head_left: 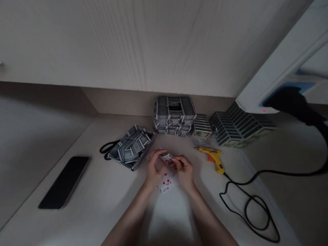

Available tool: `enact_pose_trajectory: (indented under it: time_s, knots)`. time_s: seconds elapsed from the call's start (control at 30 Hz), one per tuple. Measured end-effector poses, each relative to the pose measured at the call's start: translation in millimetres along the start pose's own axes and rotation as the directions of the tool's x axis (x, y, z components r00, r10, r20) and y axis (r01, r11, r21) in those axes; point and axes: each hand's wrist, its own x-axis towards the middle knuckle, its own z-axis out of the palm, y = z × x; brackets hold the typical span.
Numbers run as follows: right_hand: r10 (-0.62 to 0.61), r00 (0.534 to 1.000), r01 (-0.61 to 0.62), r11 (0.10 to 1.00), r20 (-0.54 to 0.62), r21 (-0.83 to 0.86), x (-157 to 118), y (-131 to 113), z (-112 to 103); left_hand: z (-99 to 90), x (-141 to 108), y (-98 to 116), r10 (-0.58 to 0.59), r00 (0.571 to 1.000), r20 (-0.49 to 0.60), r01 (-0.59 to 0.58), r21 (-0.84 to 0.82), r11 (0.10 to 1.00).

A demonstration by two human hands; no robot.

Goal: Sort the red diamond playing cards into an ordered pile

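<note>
My left hand [155,169] and my right hand [183,169] meet over the middle of the table. Between their fingers is a playing card [167,157], tilted, with red marks on the side I see; whether it is one card or several together I cannot tell. Below my hands, loose playing cards [165,184] with red diamonds lie face up on the tabletop. Just left of my left hand stands an open tray made of patterned cards [132,167], holding several folded card pieces [138,145]. A yellow glue gun [216,160] lies to the right of my right hand.
Black-handled scissors [107,147] lie partly behind the tray. A dark phone [65,182] rests at the left. Patterned card boxes [175,116] are stacked at the back, beside rows of small card packs [232,128]. The black cord [246,208] loops across the right side. A cabinet panel [123,44] overhangs.
</note>
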Motion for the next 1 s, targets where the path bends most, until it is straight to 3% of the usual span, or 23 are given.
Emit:
enact_pose_trajectory:
  time_s: [0.1,0.2,0.6,1.0]
  knots:
    - [-0.182,0.983,0.183,0.973,0.016,-0.142,-1.6,0.0,-1.9,-0.5,1.2,1.6,0.152,0.987,0.048,-0.158,0.177,0.971]
    - [-0.248,0.967,0.253,0.949,0.048,-0.187,-1.3,1.5,-3.2,-0.6,4.4,-2.9,0.211,0.976,0.059,-0.219,0.237,0.946]
    - [-0.262,0.962,0.270,0.953,0.073,-0.139,3.7,2.0,-5.8,-8.1,5.3,-11.5,0.224,0.957,0.186,-0.276,0.340,0.899]
    - [-0.296,0.950,0.311,0.926,0.101,-0.215,-0.7,-4.2,-3.6,-6.8,2.6,-9.3,0.288,0.949,0.126,-0.314,0.424,0.850]
